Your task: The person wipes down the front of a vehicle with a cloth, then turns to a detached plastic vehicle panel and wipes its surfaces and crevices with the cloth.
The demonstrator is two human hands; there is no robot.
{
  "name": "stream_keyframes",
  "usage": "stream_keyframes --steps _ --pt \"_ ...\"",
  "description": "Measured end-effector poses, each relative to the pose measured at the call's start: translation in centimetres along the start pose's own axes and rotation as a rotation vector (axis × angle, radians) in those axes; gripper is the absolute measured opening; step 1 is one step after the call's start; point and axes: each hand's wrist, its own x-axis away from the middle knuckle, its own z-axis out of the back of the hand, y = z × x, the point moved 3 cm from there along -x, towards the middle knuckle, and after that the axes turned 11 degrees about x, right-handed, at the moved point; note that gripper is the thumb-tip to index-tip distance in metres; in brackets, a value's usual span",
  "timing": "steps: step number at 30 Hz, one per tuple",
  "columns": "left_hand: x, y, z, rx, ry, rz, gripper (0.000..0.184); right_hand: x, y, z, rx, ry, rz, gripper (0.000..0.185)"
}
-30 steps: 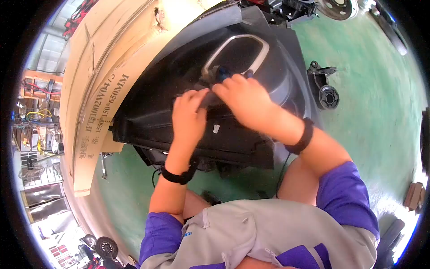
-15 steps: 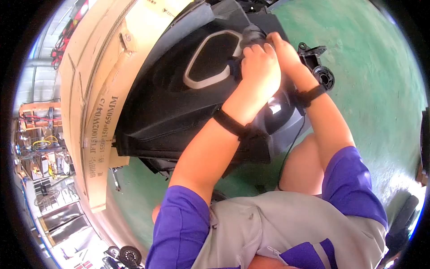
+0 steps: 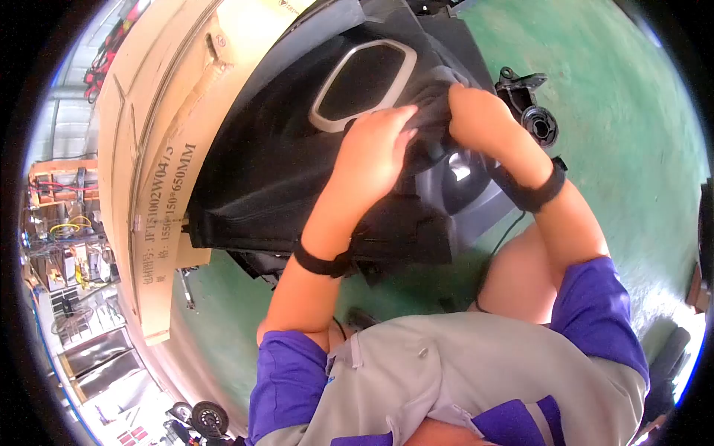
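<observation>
A dark cloth (image 3: 433,104) stretches in folds between my two hands, over a large black moulded panel (image 3: 275,186). My right hand (image 3: 480,119) is closed around the cloth's upper right end. To the lower left, my left hand (image 3: 372,152) grips the cloth's other side; its thumb and a fingertip show at the fabric, and the rest of the grip is hidden. Just above my left hand, a silver-grey frame (image 3: 318,111) rings an opening in the panel. The shiny rounded part of the panel (image 3: 454,182) lies below my right hand.
A tall cardboard sheet (image 3: 160,186) with printed text stands along the panel's left side. A black metal bracket with a round end (image 3: 539,126) lies on the green floor (image 3: 610,149) at right. Cluttered shelves (image 3: 67,223) and small wheels (image 3: 210,420) are at far left.
My hands have moved apart: the left down and leftward, the right slightly lower. The bunched cloth is now spread between them, and more of the silver-grey frame shows.
</observation>
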Motion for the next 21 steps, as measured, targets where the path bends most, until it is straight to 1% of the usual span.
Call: stream_keyframes --steps 1,2,3,4,6,7,8,10,11,12,13,14,15,17,18,19,21 --pt "0.8 -0.2 0.7 0.05 0.029 -0.02 0.03 0.8 -0.8 0.4 0.007 -0.026 0.019 0.022" --pt "1.6 -0.2 1.3 0.13 -0.004 0.082 0.028 1.4 -1.5 0.8 0.015 -0.051 0.039 0.022" --pt "2.5 -0.3 1.9 0.168 -0.017 0.12 0.028 2.1 -2.3 1.1 0.024 -0.076 0.06 0.022" --pt "3.4 -0.4 2.5 0.206 -0.029 0.159 0.028 3.0 -3.3 1.6 0.053 -0.048 0.094 0.022" --pt "5.3 -0.9 3.6 0.25 -0.07 0.268 0.027 4.0 -5.0 2.1 0.01 0.006 0.204 0.021" --pt "6.4 -1.0 4.0 0.29 -0.057 0.302 0.026 4.4 -5.9 2.3 -0.013 0.032 0.26 0.022" --pt "7.6 -1.2 4.3 0.33 -0.045 0.337 0.026 4.7 -6.8 2.5 -0.094 0.034 0.292 0.026" --pt "10.0 -1.8 4.8 0.451 0.019 0.394 0.025 4.2 -8.2 2.0 -0.298 0.18 0.431 0.029" --pt "10.7 -2.1 5.2 0.456 0.055 0.412 0.025 4.0 -9.0 1.9 -0.403 0.247 0.5 0.031" --pt "11.2 -2.2 5.7 0.461 0.092 0.432 0.025 4.0 -9.7 2.4 -0.556 0.199 0.473 0.036" --pt "11.6 -2.2 6.4 0.464 0.134 0.455 0.026 3.8 -10.5 2.9 -0.649 0.22 0.475 0.033" --pt "11.8 -2.1 7.3 0.437 0.145 0.493 0.029 3.8 -11.2 3.3 -0.743 0.203 0.427 0.029" --pt "12.1 -2.1 7.6 0.467 0.246 0.427 0.03 3.7 -11.8 3.6 -0.834 0.186 0.378 0.026" --pt "12.4 -2.2 8.2 0.516 0.436 0.278 0.035 3.2 -12.6 3.4 -0.867 0.155 0.371 0.02" --pt "12.5 -2.1 8.6 0.434 0.376 0.243 0.047 3.1 -13.0 3.3 -0.883 0.106 0.371 0.02" --pt "12.7 -1.8 8.9 0.351 0.336 0.174 0.05 3.1 -13.4 3.1 -0.9 0.059 0.361 0.021" --pt "12.8 -0.9 8.8 0.197 0.236 0.031 0.056 3.4 -14.6 2.7 -0.929 0.137 0.482 0.02"
